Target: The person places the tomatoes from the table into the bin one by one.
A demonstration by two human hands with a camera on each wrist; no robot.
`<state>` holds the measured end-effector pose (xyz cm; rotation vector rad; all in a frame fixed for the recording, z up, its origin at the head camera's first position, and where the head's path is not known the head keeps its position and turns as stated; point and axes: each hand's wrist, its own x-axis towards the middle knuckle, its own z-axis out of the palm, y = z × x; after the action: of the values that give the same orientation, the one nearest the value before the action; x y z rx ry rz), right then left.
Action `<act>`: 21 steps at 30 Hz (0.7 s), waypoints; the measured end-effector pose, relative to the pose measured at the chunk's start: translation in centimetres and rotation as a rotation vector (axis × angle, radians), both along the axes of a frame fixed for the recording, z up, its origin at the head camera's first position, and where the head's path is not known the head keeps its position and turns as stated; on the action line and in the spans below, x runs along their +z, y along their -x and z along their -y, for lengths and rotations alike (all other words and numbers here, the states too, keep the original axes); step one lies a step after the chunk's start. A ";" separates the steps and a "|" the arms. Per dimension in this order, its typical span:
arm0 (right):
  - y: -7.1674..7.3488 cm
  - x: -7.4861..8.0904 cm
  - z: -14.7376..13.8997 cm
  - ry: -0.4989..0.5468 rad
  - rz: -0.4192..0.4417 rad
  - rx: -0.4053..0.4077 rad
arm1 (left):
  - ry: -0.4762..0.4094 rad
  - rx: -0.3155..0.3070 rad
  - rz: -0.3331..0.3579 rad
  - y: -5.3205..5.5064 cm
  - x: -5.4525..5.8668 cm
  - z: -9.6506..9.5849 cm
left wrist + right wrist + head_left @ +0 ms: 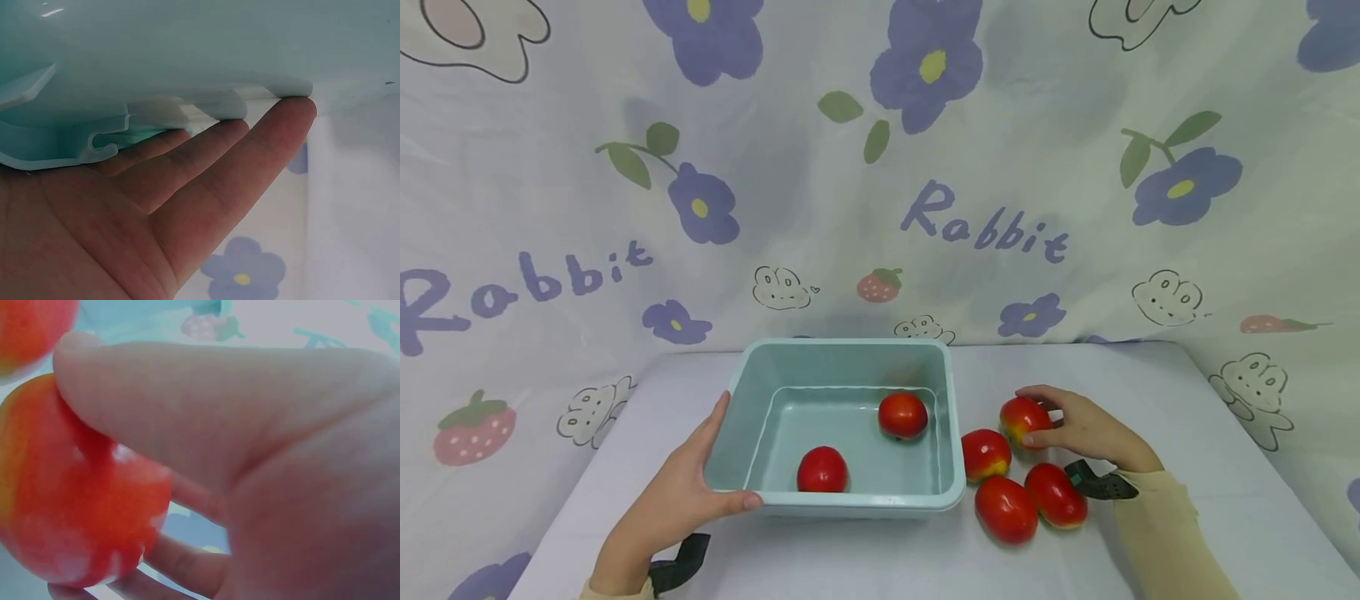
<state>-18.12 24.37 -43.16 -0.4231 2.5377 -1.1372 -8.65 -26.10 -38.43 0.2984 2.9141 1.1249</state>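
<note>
A pale blue-green plastic bin (850,502) stands on the table with two red fruits inside, one at the front (822,470) and one at the back right (902,416). My left hand (681,492) rests at its front left corner. The thumb lies over the front rim, and straight fingers (231,181) touch the outer side wall. To the right of the bin, my right hand (1078,425) holds a smooth red-and-yellow fruit (87,494) between thumb and fingers. The thumb presses one side of this fruit while fingertips curl around the other.
Three more such fruits lie on the table near the right hand: one against the bin's right side (986,455), one in front (1007,510) and one by the wrist (1056,496). A printed cloth (820,183) hangs behind the white table (865,558).
</note>
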 end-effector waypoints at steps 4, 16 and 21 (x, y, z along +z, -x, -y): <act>-0.2 0.2 0.1 0.015 -0.025 -0.021 | 0.004 -0.007 -0.001 0.0 -0.1 0.1; -0.5 1.4 0.6 0.027 -0.151 -0.087 | 0.017 -0.008 -0.006 -0.1 -0.1 0.1; -0.9 2.2 1.0 0.047 -0.168 -0.103 | 0.014 -0.010 -0.007 -0.1 -0.1 0.1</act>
<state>-17.27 23.38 -40.99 -0.4205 2.7096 -1.2483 -8.59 -26.20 -38.54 0.3163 2.9215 1.1045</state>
